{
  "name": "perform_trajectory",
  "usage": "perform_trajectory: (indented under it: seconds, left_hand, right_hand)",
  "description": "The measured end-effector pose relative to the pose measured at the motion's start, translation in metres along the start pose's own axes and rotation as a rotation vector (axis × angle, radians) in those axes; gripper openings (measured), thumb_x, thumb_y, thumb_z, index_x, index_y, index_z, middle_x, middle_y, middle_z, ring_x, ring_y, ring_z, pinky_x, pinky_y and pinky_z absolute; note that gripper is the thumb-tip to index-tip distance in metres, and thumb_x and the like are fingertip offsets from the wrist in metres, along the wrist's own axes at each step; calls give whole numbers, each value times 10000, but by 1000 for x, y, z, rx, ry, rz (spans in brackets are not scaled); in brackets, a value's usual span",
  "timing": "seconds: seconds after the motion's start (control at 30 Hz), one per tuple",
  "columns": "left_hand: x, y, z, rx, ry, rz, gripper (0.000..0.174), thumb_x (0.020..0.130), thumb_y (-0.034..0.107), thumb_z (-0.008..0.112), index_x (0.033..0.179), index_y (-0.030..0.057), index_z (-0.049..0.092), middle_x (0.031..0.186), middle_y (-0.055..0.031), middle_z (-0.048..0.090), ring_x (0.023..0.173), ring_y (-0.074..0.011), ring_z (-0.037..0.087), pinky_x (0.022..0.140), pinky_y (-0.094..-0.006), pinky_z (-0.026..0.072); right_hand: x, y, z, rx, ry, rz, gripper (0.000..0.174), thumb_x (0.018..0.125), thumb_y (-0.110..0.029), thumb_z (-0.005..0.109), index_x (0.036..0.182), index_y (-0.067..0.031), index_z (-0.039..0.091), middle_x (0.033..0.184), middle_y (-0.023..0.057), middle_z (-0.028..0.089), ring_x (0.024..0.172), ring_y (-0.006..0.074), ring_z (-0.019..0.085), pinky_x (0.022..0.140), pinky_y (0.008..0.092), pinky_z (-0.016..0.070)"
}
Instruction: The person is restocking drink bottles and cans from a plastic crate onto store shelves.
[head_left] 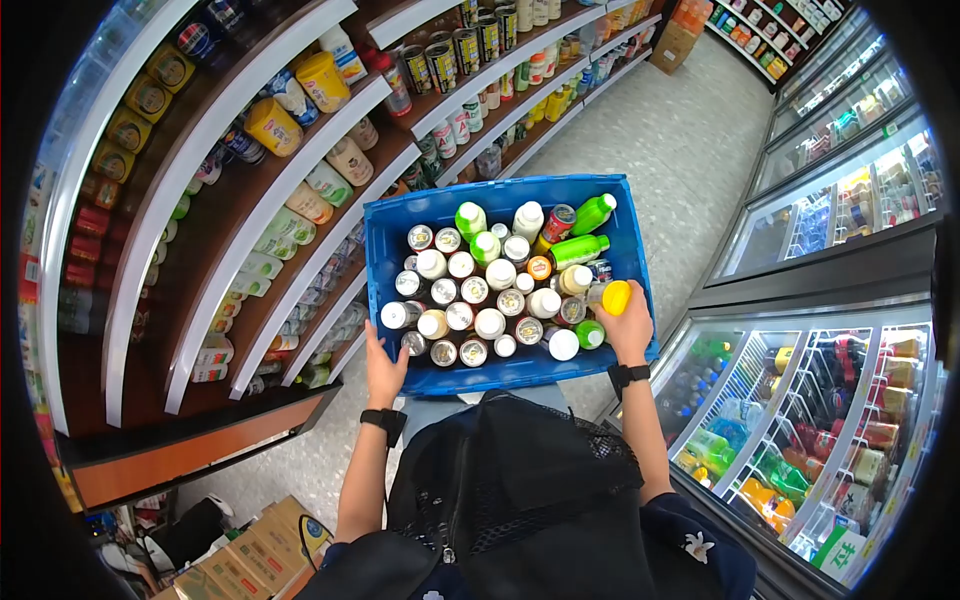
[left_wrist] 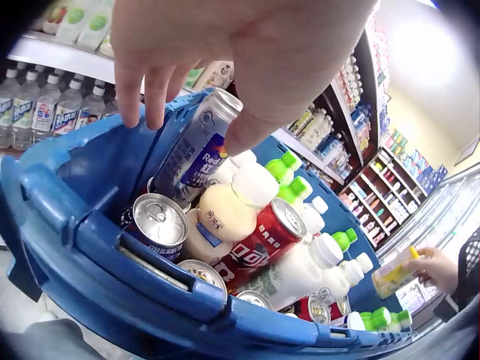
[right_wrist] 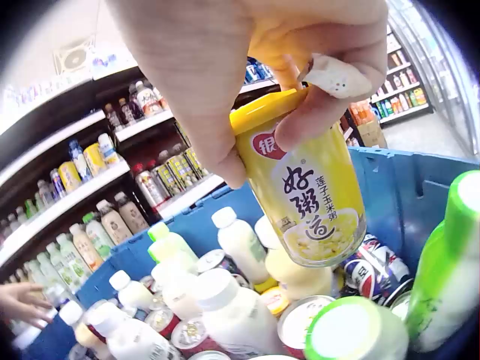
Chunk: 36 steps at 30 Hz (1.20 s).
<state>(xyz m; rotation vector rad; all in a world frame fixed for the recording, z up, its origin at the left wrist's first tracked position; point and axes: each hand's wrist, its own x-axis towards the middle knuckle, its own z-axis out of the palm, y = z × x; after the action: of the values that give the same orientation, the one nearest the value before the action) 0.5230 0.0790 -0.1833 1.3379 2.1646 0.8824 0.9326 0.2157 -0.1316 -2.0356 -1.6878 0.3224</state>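
Note:
A blue crate [head_left: 470, 382] full of bottles and cans is in the middle of the head view. My right hand [head_left: 626, 325] grips a yellow-capped can [head_left: 616, 297] over the crate's right side. The right wrist view shows the yellow can [right_wrist: 307, 187] tilted, with thumb and fingers of the hand [right_wrist: 262, 67] round its top. At the crate's left side is my left hand [head_left: 385, 368], fingers extended. In the left wrist view that hand [left_wrist: 240, 52] is above a slanted silver-blue can [left_wrist: 196, 146], its thumb beside the can's top; whether they touch is unclear.
Curved drink shelves [head_left: 250, 90] fill the left side. Glass-door coolers [head_left: 800, 430] line the right. A tiled aisle [head_left: 620, 130] runs ahead between them. Cardboard boxes [head_left: 250, 560] lie at the lower left, near a person's legs [head_left: 190, 530].

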Motion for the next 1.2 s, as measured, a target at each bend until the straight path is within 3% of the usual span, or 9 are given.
perform_trajectory:
  seconds: [0.07, 0.17, 0.2, 0.33, 0.4, 0.63, 0.83, 0.93, 1.2]
  left_hand:
    - [-9, 4, -8, -2, 11, -86, 824, 815, 131, 738, 1475, 20, 259, 1341, -235, 516, 1123, -340, 604, 925, -421, 492]
    - [-19, -7, -17, 10, -42, -65, 730, 824, 142, 732, 1436, 39, 349, 1327, -206, 537, 1102, -319, 616, 906, -414, 495]
    - [-23, -10, -18, 1, -10, -53, 596, 836, 161, 722, 1360, 46, 462, 1300, -172, 568, 1087, -302, 622, 883, -402, 495]
    - [-31, -4, -32, 82, -70, -37, 480, 844, 167, 713, 1276, 44, 544, 1221, -152, 612, 1056, -284, 629, 853, -398, 499]
    - [-34, 4, -35, 39, -44, -41, 343, 827, 111, 702, 1140, 5, 611, 1077, -185, 630, 967, -312, 625, 828, -410, 502]
    - [-39, 0, -23, 51, -51, -23, 288, 833, 127, 700, 1088, 10, 636, 1016, -175, 652, 933, -311, 637, 823, -407, 507]
    - [-38, -2, -13, 33, -81, -20, 279, 836, 135, 695, 1080, 10, 640, 1001, -169, 659, 924, -310, 643, 828, -406, 504]
    - [-37, -2, -12, 89, -105, 26, 273, 850, 138, 694, 1092, 19, 649, 1020, -154, 671, 933, -274, 659, 767, -367, 523]
    - [-41, -7, -12, 61, -114, -4, 249, 854, 139, 694, 1068, 17, 662, 1023, -151, 686, 920, -264, 669, 772, -355, 531]
  right_hand:
    - [10, 11, 13, -35, -14, 14, 704, 672, -292, 803, 1273, -122, 480, 1124, 133, 633, 942, 359, 645, 750, 456, 531]
    - [22, 23, 22, -82, -63, 33, 670, 684, -295, 791, 1255, -132, 480, 1135, 128, 625, 934, 363, 645, 744, 468, 535]
    - [24, 26, 24, -111, -133, 46, 663, 680, -300, 792, 1242, -136, 480, 1129, 128, 626, 934, 361, 645, 742, 471, 535]
    - [28, 48, 44, -155, -257, 21, 674, 651, -332, 811, 1208, -150, 479, 1091, 133, 627, 908, 369, 656, 729, 481, 541]
    - [26, 54, 50, -152, -312, 5, 691, 638, -337, 821, 1211, -155, 479, 1078, 141, 625, 881, 379, 666, 726, 481, 549]
    - [30, 56, 63, -76, -326, -72, 712, 635, -322, 821, 1234, -153, 475, 1115, 143, 620, 905, 389, 656, 739, 476, 546]
    - [29, 56, 82, 13, -366, 51, 745, 620, -322, 819, 1243, -132, 457, 1133, 183, 611, 987, 401, 632, 853, 485, 518]
    - [30, 59, 83, 3, -363, 74, 776, 591, -329, 844, 1226, -103, 459, 1148, 177, 615, 1027, 373, 624, 871, 451, 513]
    - [42, 77, 85, 1, -491, 44, 785, 630, -381, 823, 1220, -55, 419, 1062, 212, 646, 1000, 382, 638, 860, 450, 517]
